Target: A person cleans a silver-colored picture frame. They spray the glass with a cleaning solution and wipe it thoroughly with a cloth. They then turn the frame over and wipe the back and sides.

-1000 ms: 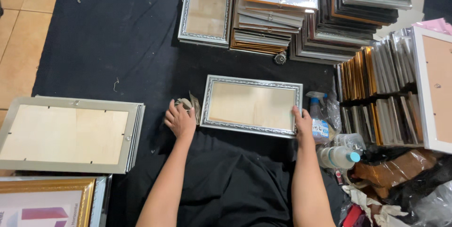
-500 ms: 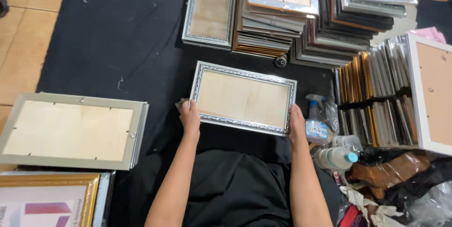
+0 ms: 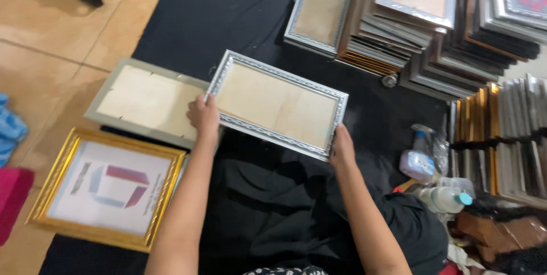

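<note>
Silver frame [image 3: 277, 105], back side up with its tan backing board showing, is now held tilted above the black mat [image 3: 228, 13], one end nearer the beige frame [image 3: 145, 101]; a second ago it lay flat and square on the mat in front of the person, so it has been lifted and swung leftward. Left hand [image 3: 203, 116] grips the silver frame's left short edge, fingers curled over the rim; right hand [image 3: 342, 148] clamps the lower right corner, thumb on top. Both hands are closed on the silver frame, neither spread. Judgement: the frame is in transit, off the mat, no longer being worked on where it lay. Just left of the silver frame sits the beige frame, also back up, partly overlapped by the raised corner; whether they touch I cannot tell. Further left and nearer the person, a gold frame [image 3: 108, 189] with a print. Beyond the silver frame, a smaller silver frame [image 3: 319, 10] and a stack of frames [image 3: 439, 30]. To its right, a spray bottle [image 3: 419, 158] and a plastic bottle [image 3: 444, 198]
</note>
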